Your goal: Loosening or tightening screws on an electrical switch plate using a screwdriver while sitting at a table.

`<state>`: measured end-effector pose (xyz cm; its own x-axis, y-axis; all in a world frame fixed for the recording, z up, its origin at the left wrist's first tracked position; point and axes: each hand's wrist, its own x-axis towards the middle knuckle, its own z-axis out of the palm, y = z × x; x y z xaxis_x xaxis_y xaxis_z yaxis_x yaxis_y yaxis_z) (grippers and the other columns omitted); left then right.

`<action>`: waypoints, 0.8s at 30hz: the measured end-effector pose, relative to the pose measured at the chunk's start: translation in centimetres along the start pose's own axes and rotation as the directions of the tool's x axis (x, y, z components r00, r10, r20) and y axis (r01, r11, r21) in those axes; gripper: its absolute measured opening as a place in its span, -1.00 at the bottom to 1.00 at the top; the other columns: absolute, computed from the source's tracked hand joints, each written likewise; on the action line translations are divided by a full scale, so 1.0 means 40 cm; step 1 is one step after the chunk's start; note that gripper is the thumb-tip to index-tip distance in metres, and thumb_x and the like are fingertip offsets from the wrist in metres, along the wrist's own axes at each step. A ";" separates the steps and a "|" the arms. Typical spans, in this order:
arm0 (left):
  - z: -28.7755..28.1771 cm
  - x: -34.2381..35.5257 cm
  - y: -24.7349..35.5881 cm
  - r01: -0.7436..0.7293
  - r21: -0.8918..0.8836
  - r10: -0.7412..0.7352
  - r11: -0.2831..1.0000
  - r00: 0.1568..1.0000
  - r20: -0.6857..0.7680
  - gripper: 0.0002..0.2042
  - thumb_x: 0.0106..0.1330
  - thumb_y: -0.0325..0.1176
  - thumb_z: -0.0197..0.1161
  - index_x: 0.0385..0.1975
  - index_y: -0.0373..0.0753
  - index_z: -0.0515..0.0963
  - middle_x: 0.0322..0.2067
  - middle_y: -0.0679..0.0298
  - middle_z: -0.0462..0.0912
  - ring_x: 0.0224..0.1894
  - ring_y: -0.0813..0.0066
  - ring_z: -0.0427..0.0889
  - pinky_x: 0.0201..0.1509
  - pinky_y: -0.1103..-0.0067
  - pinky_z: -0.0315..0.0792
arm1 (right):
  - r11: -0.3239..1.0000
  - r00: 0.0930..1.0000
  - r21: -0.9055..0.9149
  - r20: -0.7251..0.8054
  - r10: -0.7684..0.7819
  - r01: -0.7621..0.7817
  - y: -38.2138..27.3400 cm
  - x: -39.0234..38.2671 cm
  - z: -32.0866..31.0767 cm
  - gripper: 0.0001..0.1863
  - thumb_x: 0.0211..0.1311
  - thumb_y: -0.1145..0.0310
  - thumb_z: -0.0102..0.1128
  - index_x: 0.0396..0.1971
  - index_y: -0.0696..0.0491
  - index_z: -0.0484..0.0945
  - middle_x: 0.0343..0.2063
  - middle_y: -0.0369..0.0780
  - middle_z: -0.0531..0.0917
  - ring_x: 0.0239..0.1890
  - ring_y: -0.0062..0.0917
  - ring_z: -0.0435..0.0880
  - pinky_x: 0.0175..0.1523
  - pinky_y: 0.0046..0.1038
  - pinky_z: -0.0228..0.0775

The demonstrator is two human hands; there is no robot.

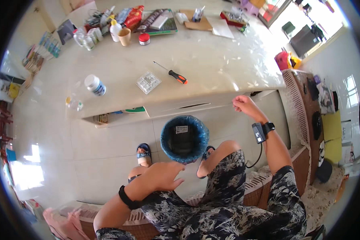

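Note:
My left hand [167, 175] hangs over my lap beside the near rim of a blue-lined bin [164, 145]. Its thumb stands apart from the fingers, whose tips are partly hidden, and no object shows in it. A dark thing with a white label lies inside the bin. My right hand [245, 106] is raised in front of the table's near edge, fingers curled together; anything between them is too small to make out. On the tabletop [212, 60], a screwdriver [177, 76] with an orange-and-black handle lies right of a white square switch plate [149, 82].
A white bottle [95, 85] stands left on the table, near a small clear bottle [74, 104]. Along the back are a pump bottle [115, 29], a paper cup [125, 37], a red-lidded jar [144, 39] and snack bags. A brown sofa [308, 104] flanks the right.

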<state>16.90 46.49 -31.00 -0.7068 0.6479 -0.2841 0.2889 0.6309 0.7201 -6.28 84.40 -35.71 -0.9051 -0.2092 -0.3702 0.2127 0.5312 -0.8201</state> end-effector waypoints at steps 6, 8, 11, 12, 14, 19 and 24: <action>-0.009 0.042 0.283 -0.103 -0.512 0.035 0.853 0.989 -0.142 -0.69 0.30 -0.27 0.20 -0.04 -0.31 0.48 -0.39 0.23 0.59 -0.40 0.48 0.61 -0.38 0.51 0.55 | 0.913 0.903 -0.184 -0.170 -0.395 0.365 -0.126 -0.136 0.079 -0.81 0.22 0.34 0.21 -0.31 0.18 0.57 -0.50 -0.21 0.66 -0.48 -0.61 0.61 -0.33 -0.50 0.48; -0.035 0.080 0.331 -0.054 -0.704 -0.047 0.709 0.991 -0.123 -0.72 0.33 -0.29 0.16 -0.08 -0.34 0.48 -0.43 0.29 0.57 -0.45 0.60 0.56 -0.52 0.63 0.50 | 0.835 0.834 -0.161 -0.095 -0.544 0.527 -0.202 -0.179 0.132 -0.81 0.20 0.34 0.20 -0.33 0.18 0.57 -0.51 -0.19 0.67 -0.45 -0.60 0.63 -0.31 -0.48 0.48; -0.095 0.183 0.331 -0.110 -0.696 -0.194 0.709 0.919 -0.343 -0.74 0.33 -0.30 0.13 -0.13 -0.36 0.50 -0.45 0.30 0.56 -0.49 0.64 0.52 -0.54 0.65 0.49 | 0.831 0.821 -0.039 -0.133 -0.555 0.555 -0.293 -0.181 0.179 -0.82 0.17 0.38 0.17 -0.32 0.18 0.58 -0.51 -0.17 0.68 -0.45 -0.54 0.65 -0.30 -0.45 0.49; -0.121 0.209 0.294 -0.118 -0.695 -0.265 0.710 0.868 -0.419 -0.75 0.33 -0.31 0.13 -0.14 -0.35 0.51 -0.46 0.31 0.55 -0.49 0.63 0.53 -0.52 0.65 0.49 | 0.814 0.801 -0.038 -0.158 -0.578 0.580 -0.328 -0.164 0.201 -0.82 0.15 0.39 0.17 -0.33 0.19 0.58 -0.52 -0.15 0.67 -0.46 -0.49 0.65 -0.31 -0.44 0.49; -0.146 0.257 0.133 -0.087 -0.627 -0.382 0.774 0.727 -0.571 -0.72 0.28 -0.28 0.18 -0.12 -0.33 0.52 -0.37 0.23 0.58 -0.43 0.53 0.56 -0.38 0.57 0.52 | 0.801 0.785 -0.027 -0.177 -0.593 0.598 -0.365 -0.116 0.251 -0.82 0.12 0.39 0.17 -0.35 0.19 0.58 -0.54 -0.13 0.67 -0.48 -0.44 0.66 -0.32 -0.43 0.49; -0.196 0.333 -0.218 0.286 -0.398 -0.489 0.872 0.449 -0.748 -0.51 0.13 -0.24 0.34 0.04 -0.32 0.43 -0.10 0.09 0.54 -0.17 0.34 0.59 -0.06 0.38 0.52 | 0.830 0.856 -0.327 -0.104 -0.507 0.452 -0.277 0.118 0.341 -0.65 0.07 0.40 0.15 -0.09 0.12 0.51 -0.24 -0.04 0.60 -0.06 -0.17 0.59 0.01 -0.26 0.45; -0.286 0.368 -0.427 0.507 -0.157 -0.333 0.848 0.278 -0.901 -0.18 -0.02 -0.09 0.45 0.24 -0.22 0.22 0.22 0.05 0.30 0.33 0.12 0.17 0.33 0.20 0.13 | 0.813 0.816 -0.428 -0.243 -0.525 0.396 -0.224 0.266 0.434 -0.55 0.16 0.29 0.23 0.03 0.09 0.41 -0.06 0.01 0.49 0.10 -0.06 0.43 0.11 -0.18 0.38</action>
<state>-5.81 40.34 -40.25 -0.8747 -0.4141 0.2517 -0.2143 0.7963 0.5656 -11.41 63.18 -39.88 -0.9394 -0.2500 0.2346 -0.3427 0.7000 -0.6266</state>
